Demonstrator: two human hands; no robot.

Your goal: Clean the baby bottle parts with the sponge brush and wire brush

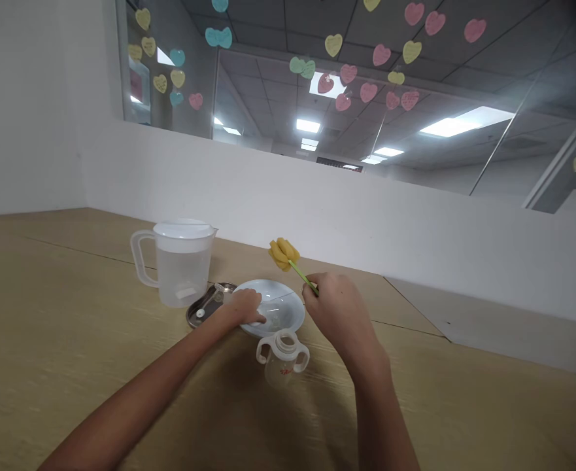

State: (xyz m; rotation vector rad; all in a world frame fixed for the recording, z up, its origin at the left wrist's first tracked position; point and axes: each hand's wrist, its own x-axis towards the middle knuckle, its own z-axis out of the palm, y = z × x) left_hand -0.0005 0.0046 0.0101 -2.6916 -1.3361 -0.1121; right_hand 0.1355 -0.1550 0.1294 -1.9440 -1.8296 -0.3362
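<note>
On the table (464, 405), a two-handled bottle (278, 371) stands nearest, just before the bowl (295, 304). The left hand (245, 306) is at the bowl's left side, its grip unclear. The right hand (339, 314) pinches the raised yellow-headed brush (284, 254) by its green stem; it looks light, soft-headed, best held there.

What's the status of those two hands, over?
Right hand: gripping yellow sponge brush by green handle. Left hand: at white bowl, left side. Possibly in the way: two-handled bottle, upright just in front of bowl.
</note>
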